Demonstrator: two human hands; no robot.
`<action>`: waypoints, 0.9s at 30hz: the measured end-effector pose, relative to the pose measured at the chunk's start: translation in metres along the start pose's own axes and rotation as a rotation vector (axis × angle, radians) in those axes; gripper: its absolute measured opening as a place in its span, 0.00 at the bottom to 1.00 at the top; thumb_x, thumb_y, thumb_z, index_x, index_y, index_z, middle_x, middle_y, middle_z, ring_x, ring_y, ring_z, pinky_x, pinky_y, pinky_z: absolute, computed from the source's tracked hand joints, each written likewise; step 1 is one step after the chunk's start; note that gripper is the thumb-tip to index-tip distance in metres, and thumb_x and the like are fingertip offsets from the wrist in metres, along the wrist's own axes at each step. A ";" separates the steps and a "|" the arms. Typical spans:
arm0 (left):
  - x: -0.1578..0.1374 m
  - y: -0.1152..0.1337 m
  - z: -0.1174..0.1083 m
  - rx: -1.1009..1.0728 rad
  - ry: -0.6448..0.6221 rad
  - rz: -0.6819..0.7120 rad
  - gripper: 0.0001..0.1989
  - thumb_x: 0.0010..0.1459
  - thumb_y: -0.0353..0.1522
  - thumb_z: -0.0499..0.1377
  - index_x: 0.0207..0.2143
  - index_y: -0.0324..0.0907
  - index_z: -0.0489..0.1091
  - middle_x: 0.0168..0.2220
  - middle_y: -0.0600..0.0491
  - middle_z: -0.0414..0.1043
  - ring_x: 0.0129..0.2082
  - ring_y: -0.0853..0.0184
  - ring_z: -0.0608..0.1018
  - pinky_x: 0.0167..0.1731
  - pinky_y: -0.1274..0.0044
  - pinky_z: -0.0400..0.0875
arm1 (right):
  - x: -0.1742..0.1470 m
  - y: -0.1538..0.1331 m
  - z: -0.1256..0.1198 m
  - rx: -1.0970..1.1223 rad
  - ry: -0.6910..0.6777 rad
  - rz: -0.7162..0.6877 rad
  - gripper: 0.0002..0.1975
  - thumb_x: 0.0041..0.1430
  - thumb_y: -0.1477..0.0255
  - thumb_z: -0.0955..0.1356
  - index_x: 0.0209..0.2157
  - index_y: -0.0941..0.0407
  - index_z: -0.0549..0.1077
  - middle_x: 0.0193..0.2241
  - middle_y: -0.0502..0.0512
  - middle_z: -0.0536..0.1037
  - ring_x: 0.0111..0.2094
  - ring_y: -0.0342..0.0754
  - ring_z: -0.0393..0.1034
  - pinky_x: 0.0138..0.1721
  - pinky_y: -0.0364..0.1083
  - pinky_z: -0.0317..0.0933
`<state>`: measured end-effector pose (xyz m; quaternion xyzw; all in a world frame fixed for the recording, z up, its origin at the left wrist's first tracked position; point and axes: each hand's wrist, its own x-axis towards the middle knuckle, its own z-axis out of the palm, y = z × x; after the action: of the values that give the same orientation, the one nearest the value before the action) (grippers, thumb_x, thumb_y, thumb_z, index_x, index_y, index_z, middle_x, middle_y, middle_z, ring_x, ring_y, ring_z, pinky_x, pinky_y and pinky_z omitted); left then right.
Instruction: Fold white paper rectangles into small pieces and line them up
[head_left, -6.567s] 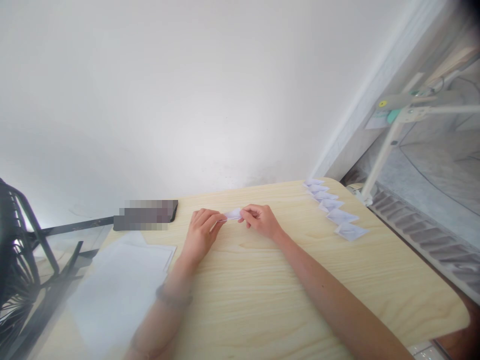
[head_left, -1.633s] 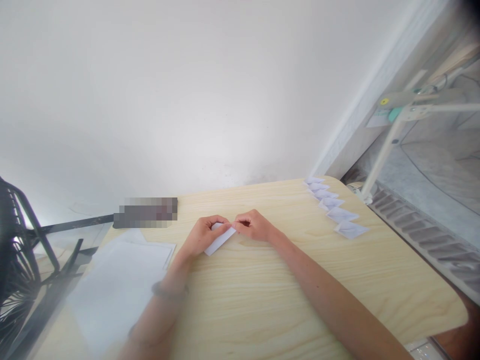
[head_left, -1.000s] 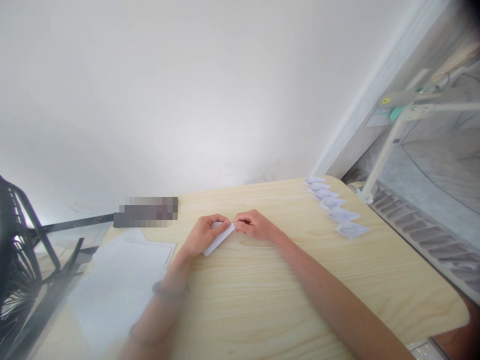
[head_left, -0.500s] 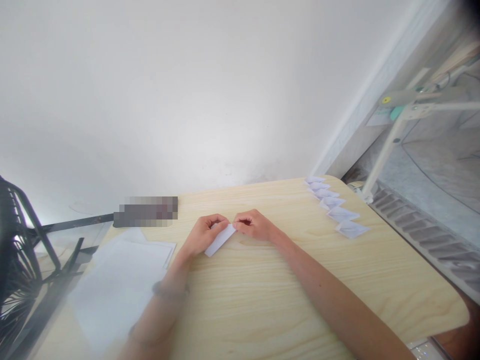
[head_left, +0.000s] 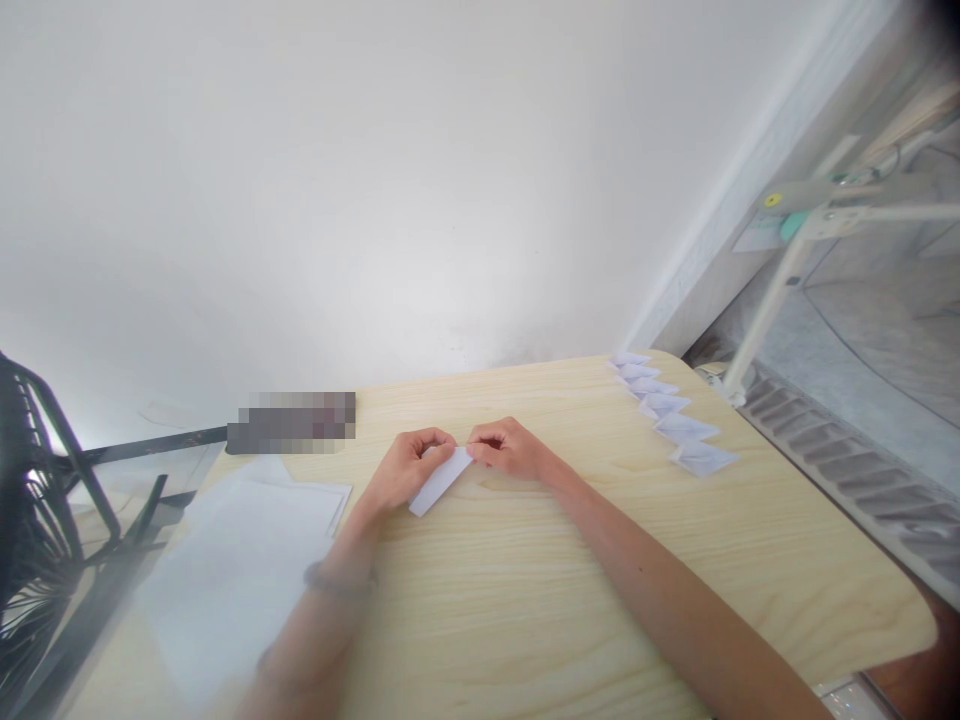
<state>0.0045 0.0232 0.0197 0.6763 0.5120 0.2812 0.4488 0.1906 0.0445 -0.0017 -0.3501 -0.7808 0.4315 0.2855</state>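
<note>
A narrow strip of folded white paper (head_left: pixel 439 485) is held slantwise above the middle of the wooden table (head_left: pixel 480 590). My left hand (head_left: pixel 412 465) pinches its upper left side between thumb and fingers, which partly cover it. At the upper right corner, my right hand (head_left: pixel 506 448) grips the same paper with thumb and fingertips. The two sets of fingertips are close together at the top end. How the paper's layers are folded is too small to make out.
Several folded paper boats (head_left: pixel 701 457) stand in a row along the table's right side. Loose white sheets (head_left: pixel 232 570) lie at the left, partly under my left forearm. A blurred dark object (head_left: pixel 292 425) sits at the back left, by the white wall (head_left: pixel 420 180).
Almost nothing differs. Both hands keep their pinch on the folded paper, and their fingertips have shifted only very slightly.
</note>
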 end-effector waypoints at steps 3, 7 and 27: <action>0.000 0.001 0.000 0.010 -0.010 0.010 0.14 0.51 0.39 0.50 0.27 0.38 0.68 0.24 0.55 0.66 0.21 0.73 0.64 0.18 0.83 0.56 | 0.000 0.000 0.000 -0.004 -0.002 -0.005 0.10 0.51 0.71 0.60 0.19 0.59 0.62 0.16 0.45 0.57 0.19 0.37 0.50 0.21 0.38 0.45; 0.000 0.001 0.000 0.021 -0.017 0.014 0.15 0.51 0.40 0.50 0.26 0.38 0.68 0.24 0.55 0.67 0.21 0.72 0.65 0.19 0.83 0.57 | 0.000 0.001 -0.001 -0.008 -0.009 -0.003 0.10 0.51 0.71 0.60 0.18 0.59 0.61 0.16 0.45 0.57 0.19 0.37 0.50 0.21 0.38 0.45; 0.001 0.001 0.001 0.036 0.010 -0.013 0.16 0.50 0.42 0.53 0.29 0.39 0.69 0.25 0.55 0.71 0.21 0.72 0.68 0.20 0.82 0.59 | 0.000 0.002 -0.002 0.023 -0.025 0.041 0.11 0.54 0.70 0.60 0.24 0.60 0.70 0.18 0.47 0.66 0.20 0.37 0.56 0.22 0.38 0.50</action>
<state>0.0058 0.0239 0.0197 0.6794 0.5237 0.2725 0.4357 0.1924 0.0464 -0.0020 -0.3573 -0.7720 0.4505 0.2711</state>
